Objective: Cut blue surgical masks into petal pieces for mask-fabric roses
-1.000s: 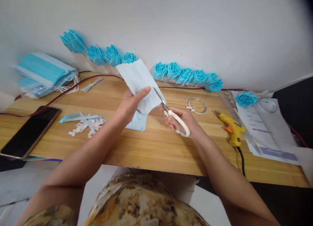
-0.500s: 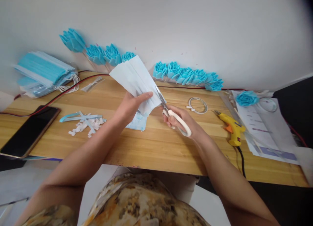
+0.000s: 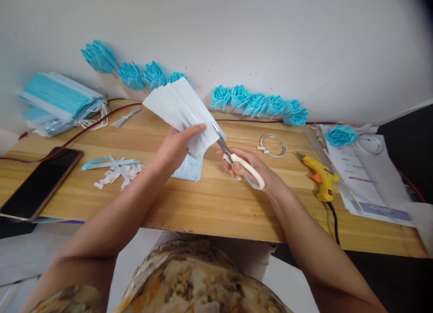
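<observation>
The wooden table [image 3: 216,204] runs the whole width of the view, set against a white wall. Above its middle, the left hand [image 3: 176,146] is closed on a face mask [image 3: 176,108]: the thumb is pressed across the mask's lower part with the fingers hidden behind it, so the mask is raised clear of the table and tilts up and to the left. The mask shows its pale, nearly white side, with lengthwise pleats fanning slightly apart toward the top. The right hand [image 3: 252,168], just to the right, is curled through the white handles of the scissors [image 3: 237,162]. Their metal blades point up and left and meet the mask's lower right edge beside the left thumb; how far the blades stand apart cannot be told. Farther right lie printed papers [image 3: 365,177], and at the far left a stack of blue masks [image 3: 59,101]. A dark phone [image 3: 40,180] lies near the left front edge. A row of blue flowers [image 3: 259,105] lines the wall. A flat blue mask piece [image 3: 189,168] lies under the left wrist, a yellow glue gun [image 3: 320,177] lies beside the papers, cut scraps [image 3: 115,171] lie left of the forearm, and a tape ring [image 3: 273,145] lies right of the scissors.
</observation>
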A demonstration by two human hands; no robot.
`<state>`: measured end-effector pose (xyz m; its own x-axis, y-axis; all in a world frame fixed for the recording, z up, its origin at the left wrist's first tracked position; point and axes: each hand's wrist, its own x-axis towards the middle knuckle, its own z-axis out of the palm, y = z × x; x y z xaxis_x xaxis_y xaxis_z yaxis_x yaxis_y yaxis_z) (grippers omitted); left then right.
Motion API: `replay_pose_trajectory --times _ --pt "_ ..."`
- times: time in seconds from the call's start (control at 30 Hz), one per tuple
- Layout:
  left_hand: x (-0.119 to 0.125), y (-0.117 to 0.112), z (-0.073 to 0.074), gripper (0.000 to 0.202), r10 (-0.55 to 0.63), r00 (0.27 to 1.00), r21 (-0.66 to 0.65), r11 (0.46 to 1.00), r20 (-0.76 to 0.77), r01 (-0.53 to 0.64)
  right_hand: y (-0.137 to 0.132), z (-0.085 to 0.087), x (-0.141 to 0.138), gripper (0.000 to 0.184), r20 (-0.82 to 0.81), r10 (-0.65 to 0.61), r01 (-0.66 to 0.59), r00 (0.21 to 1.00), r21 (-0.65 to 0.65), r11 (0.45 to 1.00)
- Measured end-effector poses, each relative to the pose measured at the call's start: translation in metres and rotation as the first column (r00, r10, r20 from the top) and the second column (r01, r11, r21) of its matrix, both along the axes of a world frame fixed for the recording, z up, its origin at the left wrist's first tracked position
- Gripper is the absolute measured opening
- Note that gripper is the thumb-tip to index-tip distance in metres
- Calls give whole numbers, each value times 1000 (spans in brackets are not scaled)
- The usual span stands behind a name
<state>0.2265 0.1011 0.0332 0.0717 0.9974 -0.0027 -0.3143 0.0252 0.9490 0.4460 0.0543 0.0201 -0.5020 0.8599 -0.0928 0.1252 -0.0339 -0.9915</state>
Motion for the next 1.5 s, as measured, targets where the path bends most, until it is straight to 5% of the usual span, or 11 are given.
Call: replay_pose_trajectory --times 0.67,1.5 --pt "7 -9 -4 49 -44 969 61 996 -242 61 0 6 -1 64 55 -4 -5 998 162 987" --pt "11 -11 -6 50 -82 962 34 995 -259 94 -2 4 -6 64 10 -63 61 998 130 990"
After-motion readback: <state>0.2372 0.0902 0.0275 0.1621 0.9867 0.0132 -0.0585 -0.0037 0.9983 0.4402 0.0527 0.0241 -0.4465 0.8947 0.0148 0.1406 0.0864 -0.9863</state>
